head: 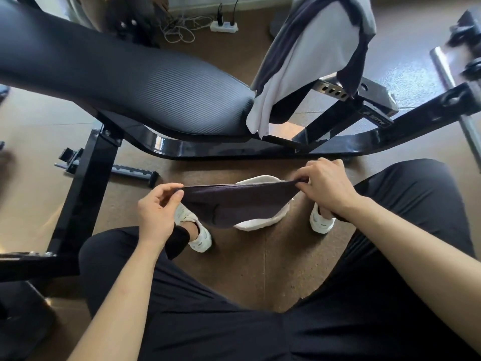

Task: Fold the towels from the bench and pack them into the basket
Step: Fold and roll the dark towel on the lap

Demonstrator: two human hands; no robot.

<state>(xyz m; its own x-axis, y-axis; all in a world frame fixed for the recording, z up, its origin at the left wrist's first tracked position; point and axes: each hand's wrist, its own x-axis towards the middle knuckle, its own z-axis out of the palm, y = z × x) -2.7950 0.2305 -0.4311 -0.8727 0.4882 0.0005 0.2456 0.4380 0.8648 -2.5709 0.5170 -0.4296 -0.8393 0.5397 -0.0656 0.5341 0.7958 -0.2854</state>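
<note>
A dark towel [236, 204] hangs stretched between my two hands, folded over along its top edge. My left hand [158, 212] pinches its left corner between thumb and fingers. My right hand [325, 186] grips its right corner. Below the dark towel sits a white fabric basket [263, 222] on the floor between my feet, mostly hidden by the cloth. More towels, white [312, 61], dark and grey, are draped over the raised end of the black padded bench [117, 82] at the upper right.
The bench's black steel frame [234, 151] curves across just beyond my hands, with a leg [86, 194] at left. A power strip [224, 26] and cables lie on the far floor. A metal bar [453, 92] crosses the right edge. My knees flank the brown floor.
</note>
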